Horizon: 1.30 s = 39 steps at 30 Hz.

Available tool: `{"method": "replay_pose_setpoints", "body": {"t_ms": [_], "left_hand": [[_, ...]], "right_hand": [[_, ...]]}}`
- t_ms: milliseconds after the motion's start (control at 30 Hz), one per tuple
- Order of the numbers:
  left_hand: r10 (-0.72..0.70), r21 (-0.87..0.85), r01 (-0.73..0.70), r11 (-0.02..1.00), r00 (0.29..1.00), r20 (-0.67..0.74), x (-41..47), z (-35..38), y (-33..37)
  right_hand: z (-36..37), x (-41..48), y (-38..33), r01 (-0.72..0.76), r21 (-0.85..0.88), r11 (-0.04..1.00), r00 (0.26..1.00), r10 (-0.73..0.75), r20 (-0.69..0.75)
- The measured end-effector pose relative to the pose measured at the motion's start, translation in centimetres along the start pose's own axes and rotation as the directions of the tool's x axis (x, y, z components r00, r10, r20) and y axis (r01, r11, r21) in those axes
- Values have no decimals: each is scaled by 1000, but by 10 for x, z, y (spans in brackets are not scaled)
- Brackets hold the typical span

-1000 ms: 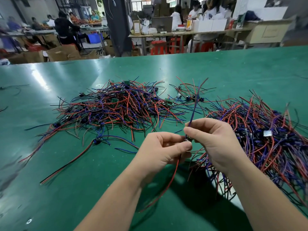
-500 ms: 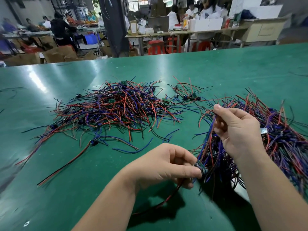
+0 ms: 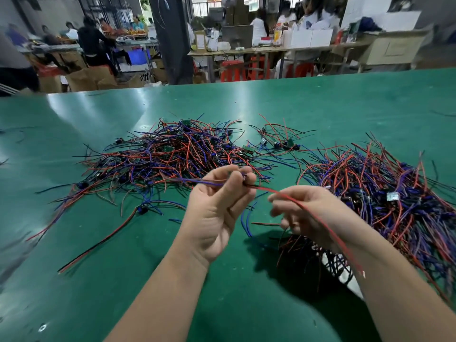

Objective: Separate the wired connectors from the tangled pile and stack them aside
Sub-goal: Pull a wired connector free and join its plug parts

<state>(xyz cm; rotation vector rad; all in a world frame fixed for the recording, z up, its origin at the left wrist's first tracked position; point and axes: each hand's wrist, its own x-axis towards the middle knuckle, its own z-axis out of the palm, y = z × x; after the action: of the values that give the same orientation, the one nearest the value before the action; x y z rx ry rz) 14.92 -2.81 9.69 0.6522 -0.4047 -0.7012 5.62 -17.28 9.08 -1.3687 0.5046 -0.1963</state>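
A large tangle of red, blue and black wired connectors (image 3: 172, 154) lies spread across the middle of the green table (image 3: 320, 107). A second, denser heap of wired connectors (image 3: 385, 193) sits on the right. My left hand (image 3: 217, 208) is raised with its palm toward me and pinches one small connector (image 3: 244, 178) at the fingertips. A purple wire runs left from the connector, and its red wire (image 3: 308, 213) trails right and down across my right hand (image 3: 306, 215). That hand is blurred, its fingers loosely spread beside the red wire, and I see no grip.
A few separate connectors (image 3: 278, 141) lie between the two heaps at the back. One loose connector with long red and black leads (image 3: 142, 209) lies near left. Something white (image 3: 333, 262) shows under the right heap. Beyond the far table edge are people, benches and boxes.
My left hand has risen and turned palm-up with the connector. My right hand let go of the wires at the right heap and came back left, close to the left hand.
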Motion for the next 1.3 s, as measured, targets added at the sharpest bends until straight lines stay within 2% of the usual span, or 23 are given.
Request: {"method": "replay_pose_setpoints", "body": {"t_ms": [67, 133, 167, 233, 300, 333, 433, 500, 567, 667, 767, 867, 967, 1100, 1167, 1200, 1233, 1300], "left_hand": [[90, 51, -85, 995, 990, -108, 2, -2, -2], [206, 244, -162, 956, 964, -166, 2, -4, -7], [272, 377, -193, 906, 948, -167, 1, -5, -11], [359, 599, -243, 763, 930, -81, -3, -4, -18], [374, 705, -274, 654, 927, 13, -6, -2, -25], [354, 721, -281, 633, 934, 53, -6, -3, -27], [223, 709, -268, 653, 962, 158, -5, -3, -25], [152, 649, -166, 743, 985, 78, -4, -1, -23], [32, 548, -20, 837, 999, -13, -5, 4, -22], [-115, 600, 101, 794, 993, -15, -8, 3, -25], [-239, 595, 234, 769, 968, -71, -8, 1, -22], [-431, 601, 370, 708, 901, -47, -10, 0, -21], [-533, 650, 408, 641, 846, -5, -14, 1, -24], [-497, 647, 395, 652, 867, -29, -12, -1, -20], [-396, 616, 351, 705, 916, -68, -7, -2, -13], [-326, 590, 323, 740, 940, -105, -4, -3, -11], [-255, 561, 294, 773, 955, -150, -1, -4, -9], [-154, 526, 246, 814, 965, -214, 3, -6, -8]], "right_hand": [[12, -4, 4, 28, -36, 999, 993, -24, 114], [25, -6, 7, 112, 89, 990, 986, -122, 115], [31, -6, 7, 153, 178, 972, 982, -169, 79], [38, -5, 5, 206, 342, 917, 977, -211, -25], [37, -4, 3, 209, 467, 859, 978, -191, -87], [35, -5, 0, 210, 496, 843, 978, -181, -105], [20, -5, -6, 243, 423, 873, 965, -175, -194], [10, -4, -8, 266, 321, 909, 954, -200, -224], [6, -4, -6, 254, 255, 933, 962, -215, -171], [10, -4, 0, 239, 131, 962, 970, -229, -87], [5, -1, -1, 278, 33, 960, 937, -263, -231], [-16, 0, -12, 335, 150, 930, 850, -229, -474], [-30, -1, -15, 408, 323, 854, 797, -161, -582], [-28, 2, -13, 485, 343, 804, 755, -188, -628], [-30, 3, -16, 546, 289, 786, 705, -245, -665], [-31, 2, -16, 547, 247, 800, 705, -282, -651], [-30, 0, -16, 532, 192, 825, 733, -335, -592], [-20, -3, -10, 482, 10, 876, 839, -459, -293]]}}
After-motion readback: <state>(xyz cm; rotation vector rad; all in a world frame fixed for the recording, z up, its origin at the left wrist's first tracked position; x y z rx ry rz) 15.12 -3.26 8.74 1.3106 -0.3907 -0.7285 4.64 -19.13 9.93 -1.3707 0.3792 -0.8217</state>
